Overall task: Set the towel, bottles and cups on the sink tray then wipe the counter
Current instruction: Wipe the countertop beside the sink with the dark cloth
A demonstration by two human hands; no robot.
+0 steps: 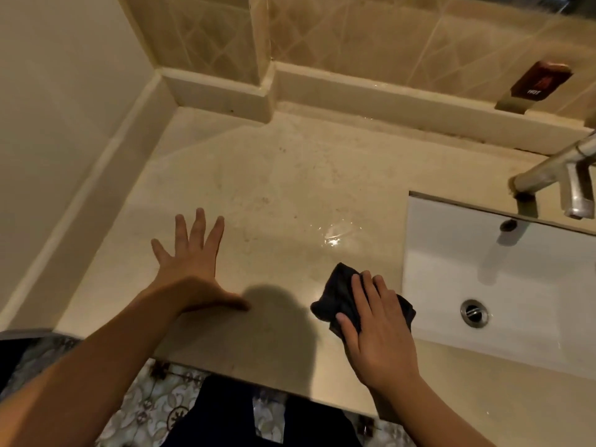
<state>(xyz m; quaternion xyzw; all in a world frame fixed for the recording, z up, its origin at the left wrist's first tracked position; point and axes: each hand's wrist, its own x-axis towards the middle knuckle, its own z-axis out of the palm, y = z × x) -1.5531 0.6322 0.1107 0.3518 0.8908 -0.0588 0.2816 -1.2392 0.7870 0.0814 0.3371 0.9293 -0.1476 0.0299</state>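
A beige stone counter (274,175) fills the middle of the head view. My right hand (377,330) presses flat on a dark crumpled cloth (338,295) near the counter's front edge, just left of the sink. My left hand (190,262) rests flat on the counter with its fingers spread, holding nothing. A small wet shiny patch (335,233) lies beyond the cloth. No towel, bottles, cups or tray are in view.
A white rectangular sink (503,279) with a metal drain (474,312) sits at the right, under a chrome faucet (554,179). A raised ledge (371,98) and tiled wall border the back, with a dark "HOT" sign (541,80). Patterned floor tiles (154,404) show below the counter edge.
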